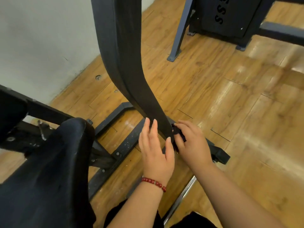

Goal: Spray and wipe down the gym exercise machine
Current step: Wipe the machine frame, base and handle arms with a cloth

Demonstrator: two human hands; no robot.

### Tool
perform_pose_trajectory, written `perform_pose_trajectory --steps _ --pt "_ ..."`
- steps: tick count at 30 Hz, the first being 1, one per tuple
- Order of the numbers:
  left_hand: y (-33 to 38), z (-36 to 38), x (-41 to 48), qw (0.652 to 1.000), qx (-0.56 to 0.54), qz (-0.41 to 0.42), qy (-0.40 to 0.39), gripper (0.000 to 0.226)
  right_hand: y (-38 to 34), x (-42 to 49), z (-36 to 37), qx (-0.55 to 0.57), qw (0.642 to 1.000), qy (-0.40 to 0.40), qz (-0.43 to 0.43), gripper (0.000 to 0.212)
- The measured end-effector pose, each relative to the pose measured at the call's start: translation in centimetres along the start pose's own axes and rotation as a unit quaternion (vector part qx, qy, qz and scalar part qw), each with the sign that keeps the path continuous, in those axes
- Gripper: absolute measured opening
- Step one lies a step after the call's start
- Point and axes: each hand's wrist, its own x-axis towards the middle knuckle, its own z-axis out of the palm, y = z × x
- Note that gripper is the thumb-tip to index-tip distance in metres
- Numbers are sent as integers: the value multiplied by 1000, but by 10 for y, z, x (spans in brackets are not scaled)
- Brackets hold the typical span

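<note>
Low on the curved upright (pixel 125 63), right hand (pixel 190 143) clenches a dark cloth (pixel 178 133) against it; left hand (pixel 156 148) braces, fingers released. Soft, light cloth; bunch it firmly.

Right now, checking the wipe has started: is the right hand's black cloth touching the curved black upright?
Touching. The head view shows the black cloth, gripped in the right hand, pressed against the base of the curved upright, with no gap visible.
</note>
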Motion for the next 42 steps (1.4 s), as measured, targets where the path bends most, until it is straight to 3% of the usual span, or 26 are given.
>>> perform_pose_trajectory --steps 4,9,16,24,34,38,42 --pt "36 -55 -8 997 50 39 -35 46 -39 -20 -54 -43 999 16 -25 29" --pt "104 -127 2 994 61 46 -80 36 -102 -31 -124 -2 999 15 -28 28" --pt "186 -224 -19 971 138 149 -128 23 -175 -71 -219 57 996 -33 -66 21" --pt "239 -293 -78 973 125 166 -100 24 -233 -127 -283 127 985 -65 -97 15" --pt "254 -325 -111 980 135 138 -49 29 -263 -138 -296 89 977 -92 -171 13" --pt "260 -328 -106 984 126 119 -30 33 -266 -132 -307 108 976 -103 -159 11" --pt "270 -328 -95 985 123 119 -13 36 -273 -124 -317 165 976 -122 -75 12"
